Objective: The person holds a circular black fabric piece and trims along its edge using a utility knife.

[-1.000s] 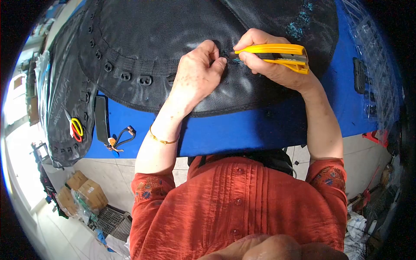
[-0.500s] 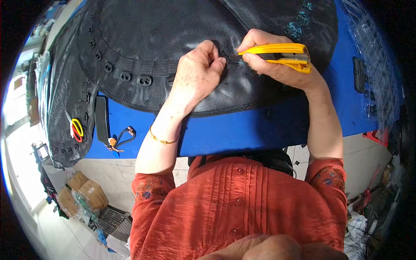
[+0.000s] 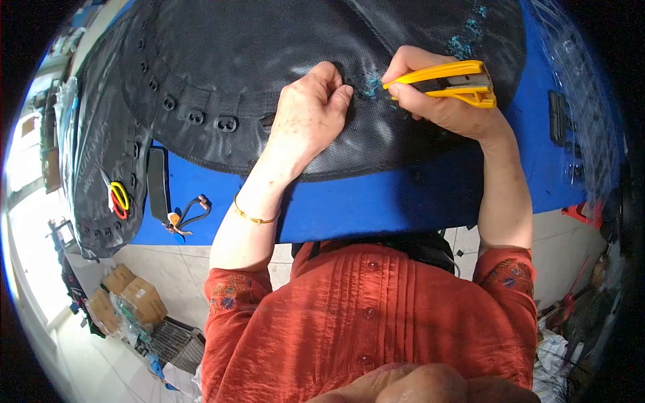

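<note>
A large black mesh fabric piece (image 3: 248, 57) with a curved, bound edge lies spread before me. My left hand (image 3: 312, 104) is closed on it, thumb and forefinger pinching at the seam band. In my right hand (image 3: 440, 101) are yellow-handled thread snips (image 3: 457, 80), their tips pointing left, a little above the cloth. Between the two hands shows a small tuft of turquoise thread (image 3: 371, 83). More turquoise thread (image 3: 461, 46) lies scattered farther up on the right. Black plastic fittings (image 3: 227, 124) line the curved band left of my left hand.
The table (image 3: 322, 211) is blue. Red-and-yellow scissors (image 3: 119, 200) lie on another black piece (image 3: 101, 161) at the left. Nearby are a black phone-like object (image 3: 158, 185) and a key holder with a strap (image 3: 180, 225). Clear plastic wrapping (image 3: 591, 114) covers the right edge.
My right hand has drawn slightly to the right with the snips, uncovering the turquoise tuft between the hands. The left hand stays almost in place; the fabric has shifted slightly.
</note>
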The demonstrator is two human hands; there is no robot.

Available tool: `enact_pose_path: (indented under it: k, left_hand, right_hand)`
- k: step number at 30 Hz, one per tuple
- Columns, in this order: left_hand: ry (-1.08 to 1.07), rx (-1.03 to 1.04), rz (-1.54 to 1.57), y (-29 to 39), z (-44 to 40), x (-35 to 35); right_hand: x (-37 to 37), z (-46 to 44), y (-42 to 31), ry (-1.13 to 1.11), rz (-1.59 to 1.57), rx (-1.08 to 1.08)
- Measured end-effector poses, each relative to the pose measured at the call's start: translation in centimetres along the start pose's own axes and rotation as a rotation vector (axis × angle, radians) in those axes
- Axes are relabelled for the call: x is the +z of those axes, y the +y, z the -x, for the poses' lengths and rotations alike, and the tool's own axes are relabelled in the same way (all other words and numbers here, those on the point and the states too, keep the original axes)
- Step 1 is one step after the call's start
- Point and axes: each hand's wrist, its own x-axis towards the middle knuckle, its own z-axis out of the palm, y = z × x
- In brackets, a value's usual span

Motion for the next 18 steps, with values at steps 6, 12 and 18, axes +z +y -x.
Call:
enact_pose_path:
  k: [6,12,18]
  left_hand:
    - [-0.035,-0.041,-0.008,0.3,0.0,-0.3]
    - [-0.04,-0.021,-0.01,0.1,0.0,-0.3]
    - [-0.034,-0.003,0.004,-0.3,-0.1,-0.1]
  right_hand:
    - [1.5,-0.7,0.6,0.133,-0.061,-0.061]
    - [2.9,-1.1,1.0,0.215,-0.103,-0.094]
    - [3.1,-1.1,1.3,0.198,-0.149,-0.071]
